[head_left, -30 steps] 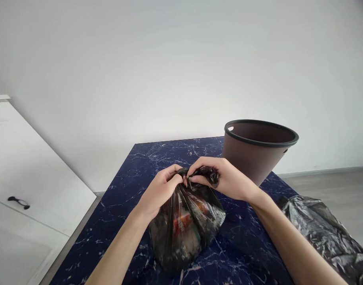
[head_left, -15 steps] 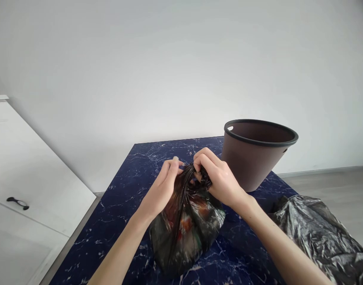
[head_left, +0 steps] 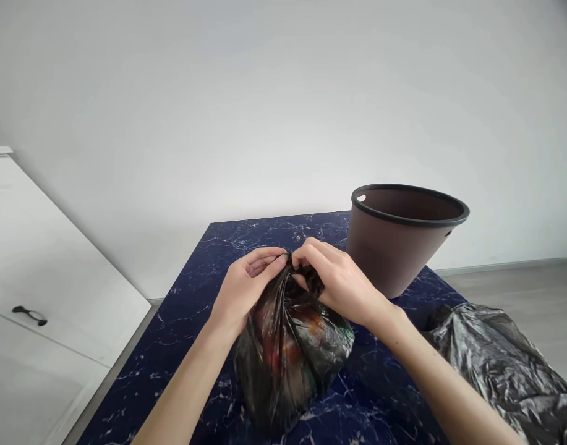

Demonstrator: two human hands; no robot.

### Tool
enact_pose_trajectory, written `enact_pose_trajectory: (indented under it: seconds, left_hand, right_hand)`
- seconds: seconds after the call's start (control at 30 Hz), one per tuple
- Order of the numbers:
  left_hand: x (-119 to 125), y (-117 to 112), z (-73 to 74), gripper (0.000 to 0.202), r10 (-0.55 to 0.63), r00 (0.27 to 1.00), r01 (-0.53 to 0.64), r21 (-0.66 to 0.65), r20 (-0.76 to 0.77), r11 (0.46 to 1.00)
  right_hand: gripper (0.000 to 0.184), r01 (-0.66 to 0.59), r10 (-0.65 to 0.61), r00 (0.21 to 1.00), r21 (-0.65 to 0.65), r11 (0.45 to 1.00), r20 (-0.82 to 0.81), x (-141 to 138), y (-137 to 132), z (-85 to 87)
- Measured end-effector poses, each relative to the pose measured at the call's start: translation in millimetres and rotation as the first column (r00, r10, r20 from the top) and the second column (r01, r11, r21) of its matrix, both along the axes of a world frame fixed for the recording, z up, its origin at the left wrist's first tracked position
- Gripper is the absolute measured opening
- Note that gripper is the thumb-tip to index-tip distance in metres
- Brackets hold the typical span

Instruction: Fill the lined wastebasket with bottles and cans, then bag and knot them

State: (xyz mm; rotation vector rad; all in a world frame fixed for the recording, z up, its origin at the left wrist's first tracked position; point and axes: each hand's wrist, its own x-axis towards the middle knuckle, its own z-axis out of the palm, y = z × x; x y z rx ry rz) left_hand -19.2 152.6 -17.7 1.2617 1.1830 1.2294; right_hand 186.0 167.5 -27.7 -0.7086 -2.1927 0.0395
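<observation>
A filled black garbage bag (head_left: 292,358) rests on the dark blue marbled table (head_left: 181,334), its neck gathered and twisted at the top. Red, orange and green contents show dimly through the thin plastic. With thumb and fingers pinched together, my left hand (head_left: 253,275) grips the left side of the gathered neck. My right hand (head_left: 334,272) is closed round the bunched plastic just beside it, the fingertips of both hands almost meeting. Part of the neck is hidden behind the right fingers.
A brown trash bin (head_left: 385,253) with a black rim stands upright behind my right hand. Another black plastic bag (head_left: 501,364), crumpled and flattened, lies at the table's right edge. On the left is a white cabinet (head_left: 46,266) with a dark handle. A pale wall rises behind.
My left fingers have closed onto the bag's neck, and the hand has turned slightly. My right hand has shifted a little left and down, bringing the fingertips closer together.
</observation>
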Motion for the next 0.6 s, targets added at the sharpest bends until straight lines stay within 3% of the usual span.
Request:
enact_pose_trajectory:
  seconds: [0.2, 0.37, 0.6]
  left_hand:
    - [-6, 3, 1.2, 0.041, 0.063, 0.991, -0.049, 0.111, -0.12, 0.993]
    - [-19, 12, -2.6, 0.049, 0.102, 0.948, -0.052, 0.168, -0.302, 0.984]
    - [-45, 24, -6.3, 0.049, 0.12, 0.859, -0.068, 0.123, -0.498, 0.99]
  right_hand:
    - [0.027, 0.058, -0.054, 0.998, -0.204, 0.977, 0.024, 12, -12, 18.5]
    - [0.029, 0.045, 0.028, 0.985, -0.407, 0.912, 0.17, 23, -22, 34.4]
    - [0.023, 0.104, 0.145, 0.916, -0.571, 0.814, 0.373, 34, -24, 36.3]
